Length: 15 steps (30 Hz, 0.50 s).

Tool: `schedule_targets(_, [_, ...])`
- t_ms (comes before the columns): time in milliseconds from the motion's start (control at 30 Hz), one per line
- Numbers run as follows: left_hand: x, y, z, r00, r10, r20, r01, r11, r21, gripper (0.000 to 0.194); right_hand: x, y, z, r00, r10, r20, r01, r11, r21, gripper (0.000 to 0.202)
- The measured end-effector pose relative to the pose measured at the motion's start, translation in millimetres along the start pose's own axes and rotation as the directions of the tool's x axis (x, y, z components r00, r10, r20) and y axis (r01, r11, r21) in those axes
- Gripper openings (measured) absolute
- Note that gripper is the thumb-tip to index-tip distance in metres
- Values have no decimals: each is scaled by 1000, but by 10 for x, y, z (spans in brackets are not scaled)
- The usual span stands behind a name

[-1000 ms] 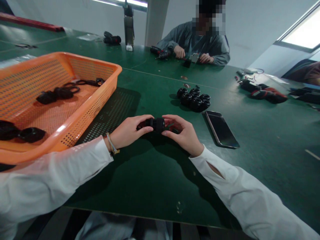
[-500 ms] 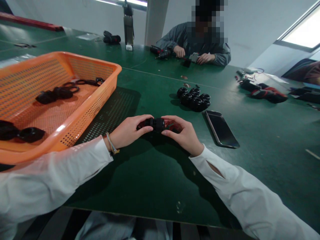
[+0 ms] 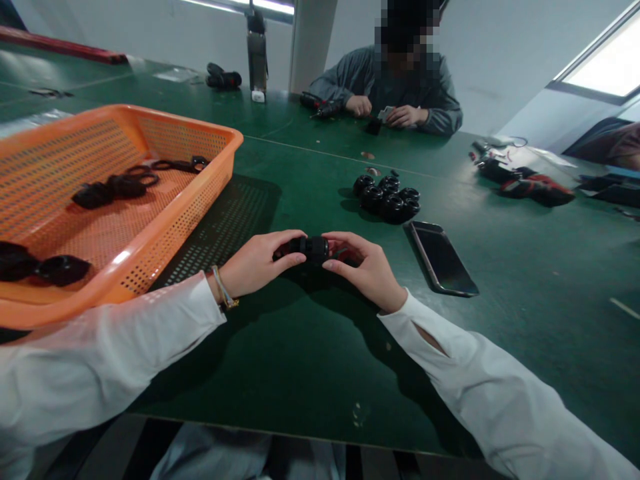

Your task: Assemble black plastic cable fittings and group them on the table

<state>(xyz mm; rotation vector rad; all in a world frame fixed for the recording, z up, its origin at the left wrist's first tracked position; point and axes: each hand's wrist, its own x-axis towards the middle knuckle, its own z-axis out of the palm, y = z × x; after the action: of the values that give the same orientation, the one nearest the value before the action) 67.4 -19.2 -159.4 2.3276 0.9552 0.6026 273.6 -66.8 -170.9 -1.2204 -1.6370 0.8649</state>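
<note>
A short black cylindrical fitting (image 3: 316, 249), resembling a cable gland, lies sideways between my two hands, just over the green table. My left hand (image 3: 267, 259) has its thumb and fingers closed around the left end. On the right end, my right hand (image 3: 364, 263) pinches with thumb and forefinger; its other fingers curl behind. The fingers hide both ends in part. Beyond my right hand, several black ring-topped fittings (image 3: 387, 198) stand in a tight cluster.
An orange perforated basket (image 3: 231, 150) at the left holds several black parts (image 3: 113, 190). A phone (image 3: 443, 258) lies right of my right hand. Across the table, a co-worker's hands (image 3: 404, 116) handle a small part near a power drill (image 3: 325, 108). A bottle (image 3: 257, 60) stands at the back.
My hands stay almost in place on the black fitting, with only a slight shift of the right fingers. The co-worker's head and hands have moved a little to the left.
</note>
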Motion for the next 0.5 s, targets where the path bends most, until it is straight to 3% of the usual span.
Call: schedule_targets(500, [1, 8, -6, 1000, -3, 12, 3, 1000, -4, 43, 3, -12, 7, 1000, 16, 18, -16, 1000, 8, 36])
